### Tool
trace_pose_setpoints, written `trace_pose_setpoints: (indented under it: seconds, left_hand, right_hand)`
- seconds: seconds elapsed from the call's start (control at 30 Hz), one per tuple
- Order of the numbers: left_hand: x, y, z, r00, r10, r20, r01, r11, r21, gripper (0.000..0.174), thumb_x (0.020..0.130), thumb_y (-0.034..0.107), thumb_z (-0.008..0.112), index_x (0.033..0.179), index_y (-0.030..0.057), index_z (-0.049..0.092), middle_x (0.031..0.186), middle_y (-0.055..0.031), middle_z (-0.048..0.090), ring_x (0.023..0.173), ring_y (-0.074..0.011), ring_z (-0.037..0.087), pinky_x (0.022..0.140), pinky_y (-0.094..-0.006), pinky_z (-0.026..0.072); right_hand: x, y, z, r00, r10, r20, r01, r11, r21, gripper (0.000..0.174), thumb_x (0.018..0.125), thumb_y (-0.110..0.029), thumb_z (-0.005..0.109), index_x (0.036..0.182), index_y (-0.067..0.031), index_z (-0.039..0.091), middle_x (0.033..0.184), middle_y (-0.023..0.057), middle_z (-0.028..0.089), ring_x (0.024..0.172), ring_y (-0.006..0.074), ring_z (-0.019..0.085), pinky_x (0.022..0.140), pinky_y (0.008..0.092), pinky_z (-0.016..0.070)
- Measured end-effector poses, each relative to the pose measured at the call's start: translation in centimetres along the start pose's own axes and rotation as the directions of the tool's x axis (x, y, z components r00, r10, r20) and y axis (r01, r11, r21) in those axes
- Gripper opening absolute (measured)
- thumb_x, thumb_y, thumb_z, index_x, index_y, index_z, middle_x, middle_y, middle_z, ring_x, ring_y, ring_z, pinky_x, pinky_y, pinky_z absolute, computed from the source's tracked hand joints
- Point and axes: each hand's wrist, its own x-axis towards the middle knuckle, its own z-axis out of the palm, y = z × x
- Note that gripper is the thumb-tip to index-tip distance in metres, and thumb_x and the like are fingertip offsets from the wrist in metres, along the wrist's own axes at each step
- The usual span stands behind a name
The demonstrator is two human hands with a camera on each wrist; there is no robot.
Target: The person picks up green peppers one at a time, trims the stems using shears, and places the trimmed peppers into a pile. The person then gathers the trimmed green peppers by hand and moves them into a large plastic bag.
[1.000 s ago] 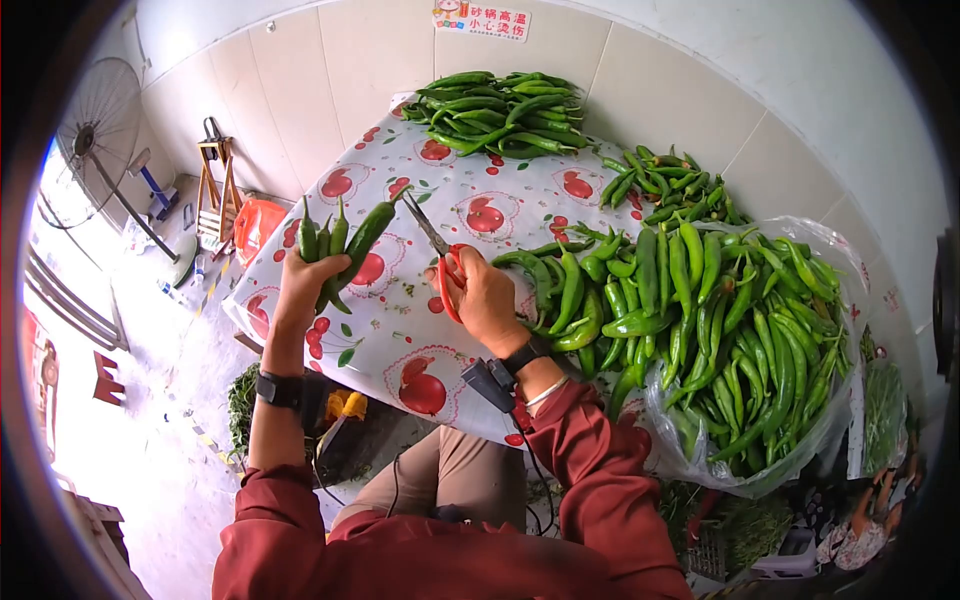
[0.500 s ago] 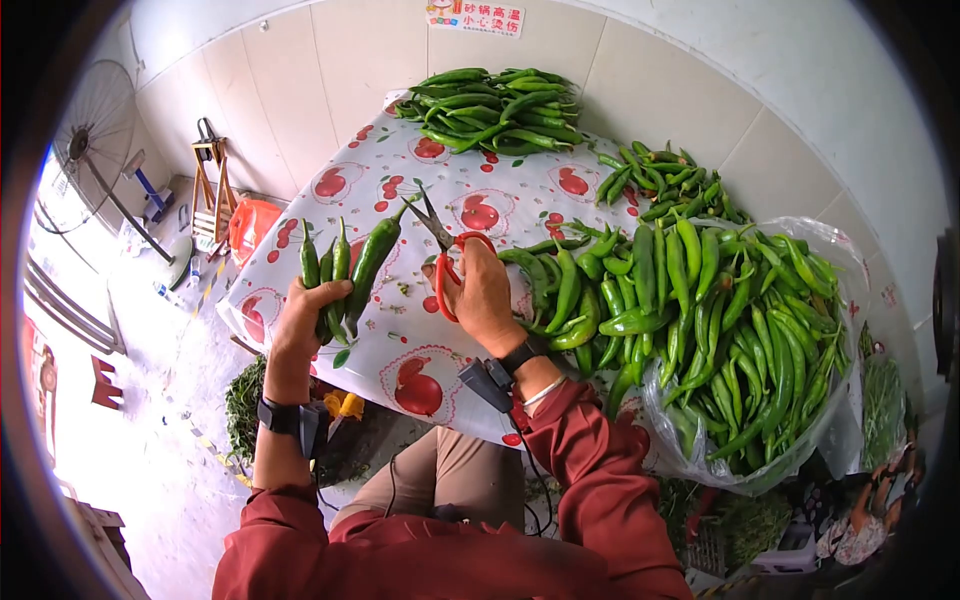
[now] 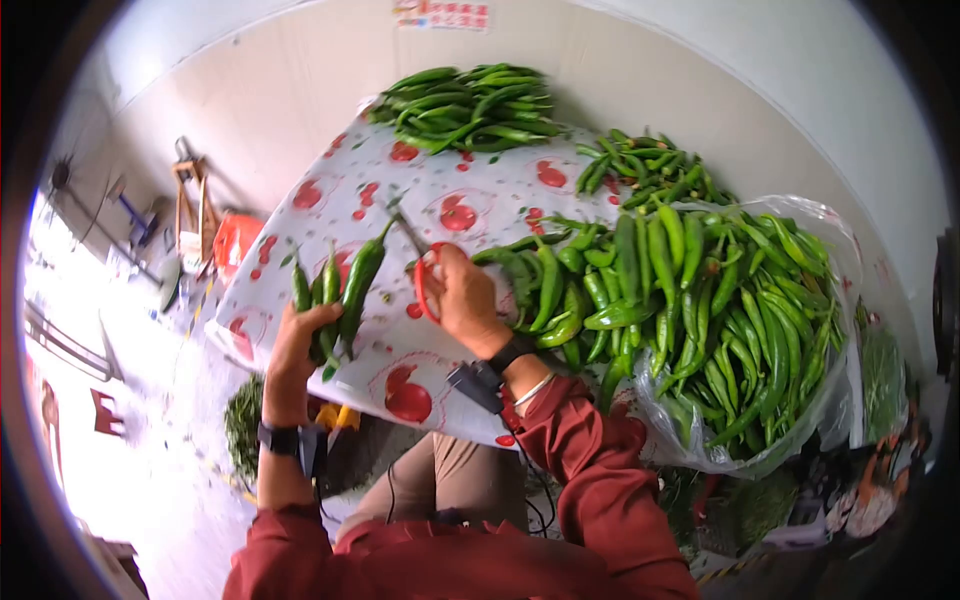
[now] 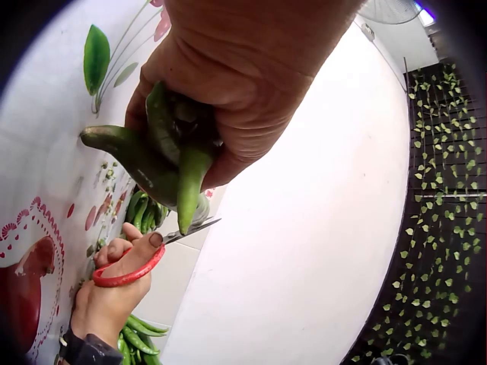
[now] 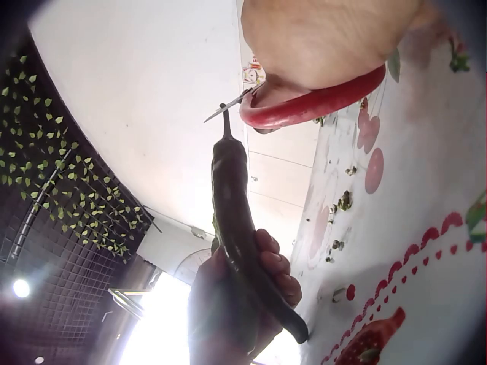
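Observation:
My left hand (image 3: 293,345) grips several green chili peppers (image 3: 362,282), stems upward, above the table's near left part. One pepper (image 5: 232,186) leans out to the right of the others, its thin stem pointing up. In my right hand (image 3: 468,300) is a pair of scissors (image 3: 424,290) with red handles, thumb and fingers in the loops. The metal blades (image 5: 222,109) cross that pepper's stem near its tip in the right wrist view. From the left wrist, the lower ends of the held peppers (image 4: 196,175) stick out below the palm.
A large heap of green peppers (image 3: 740,330) spills from a clear plastic bag (image 3: 800,440) on the right. Two more piles lie at the back, one neat (image 3: 470,110), one smaller (image 3: 655,165). Small stem bits (image 5: 344,201) dot the fruit-printed tablecloth (image 3: 330,190).
The scissor blades, spread at the stem half a second ago, now look closer together. The head view has swung slightly, shifting the scene left. The left hand keeps its hold on the chili peppers.

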Motion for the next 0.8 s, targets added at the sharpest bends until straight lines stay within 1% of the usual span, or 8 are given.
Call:
trace_pose_setpoints:
  seconds: [0.1,0.17,0.33,0.5,0.63,0.7,0.77,0.8]
  left_hand:
    - [-1.3,1.0,1.4,0.999,0.034,-0.024,-0.033,0.999,0.034,0.040,0.080,0.013,0.055,0.114,-0.0074,0.052,0.088,-0.0152,0.065,0.074,-0.0219,0.064,0.067,-0.0313,0.0536]
    - [-0.6,0.3,-0.4,1.000,-0.016,0.027,0.013,0.997,0.078,0.041,0.080,0.013,0.055,0.115,-0.0077,0.052,0.090,-0.0159,0.065,0.077,-0.0217,0.064,0.069,-0.0315,0.0532]
    - [-1.1,0.5,-0.9,1.000,0.005,-0.005,-0.005,0.997,0.082,0.040,0.081,0.016,0.057,0.114,-0.0071,0.053,0.094,-0.0158,0.065,0.079,-0.0216,0.065,0.073,-0.0309,0.0524]
    - [0.1,0.9,-2.1,0.996,0.090,0.021,-0.088,0.992,-0.085,0.040,0.084,0.016,0.060,0.116,-0.0069,0.052,0.097,-0.0160,0.065,0.082,-0.0232,0.065,0.076,-0.0329,0.0530]
    - [1.5,3.7,2.3,0.999,0.022,0.048,-0.009,0.969,-0.247,0.040,0.086,0.013,0.059,0.119,-0.0079,0.050,0.103,-0.0180,0.064,0.084,-0.0246,0.065,0.077,-0.0345,0.0542]
    - [3.6,4.1,2.7,0.983,0.014,0.183,0.024,0.979,-0.205,0.043,0.088,0.014,0.057,0.122,-0.0091,0.047,0.107,-0.0198,0.062,0.087,-0.0254,0.065,0.078,-0.0350,0.0542]
    - [4.8,5.7,6.6,0.944,-0.025,0.329,0.084,0.982,-0.168,0.042,0.089,0.015,0.055,0.122,-0.0087,0.047,0.107,-0.0200,0.063,0.088,-0.0254,0.065,0.079,-0.0350,0.0543]
    - [4.9,6.1,9.1,0.938,-0.016,0.346,0.089,0.976,-0.198,0.041,0.089,0.016,0.055,0.121,-0.0087,0.048,0.106,-0.0198,0.063,0.088,-0.0252,0.065,0.078,-0.0345,0.0546]
  right_hand:
    - [-0.1,0.4,0.3,0.997,-0.064,-0.036,0.064,0.998,-0.006,0.027,0.084,-0.029,0.065,0.083,-0.0046,0.052,0.067,0.0151,0.060,0.065,0.0368,0.061,0.054,0.0449,0.0451]
    - [-0.2,0.2,0.1,0.999,0.013,0.048,-0.012,1.000,-0.016,0.028,0.082,-0.029,0.068,0.085,-0.0052,0.053,0.071,0.0136,0.062,0.064,0.0346,0.062,0.054,0.0415,0.0454]
    - [-0.2,0.1,0.2,0.999,0.044,0.013,-0.044,0.999,0.014,0.029,0.084,-0.028,0.065,0.080,-0.0024,0.052,0.067,0.0159,0.061,0.063,0.0359,0.061,0.053,0.0437,0.0456]
    - [-0.2,-0.1,-0.1,0.995,0.085,0.049,-0.087,0.995,0.045,0.031,0.085,-0.032,0.062,0.081,-0.0028,0.053,0.068,0.0157,0.061,0.064,0.0356,0.062,0.055,0.0440,0.0460]
    - [-0.4,-0.1,0.0,0.996,0.067,0.067,-0.069,0.997,0.018,0.034,0.086,-0.035,0.060,0.081,-0.0025,0.053,0.067,0.0170,0.061,0.064,0.0365,0.061,0.057,0.0454,0.0460]
    - [-0.5,0.0,0.1,0.996,0.079,0.052,-0.080,0.997,0.008,0.031,0.085,-0.032,0.061,0.084,-0.0017,0.053,0.068,0.0171,0.061,0.065,0.0361,0.061,0.057,0.0449,0.0466]
    - [-0.6,0.6,0.8,1.000,-0.011,0.000,0.011,1.000,-0.014,0.032,0.083,-0.030,0.063,0.090,-0.0003,0.055,0.069,0.0166,0.062,0.065,0.0343,0.063,0.058,0.0429,0.0488]
    - [-0.6,0.5,0.8,0.999,0.022,0.041,-0.022,1.000,-0.011,0.031,0.082,-0.029,0.063,0.090,-0.0003,0.056,0.069,0.0168,0.062,0.065,0.0344,0.063,0.058,0.0431,0.0487]
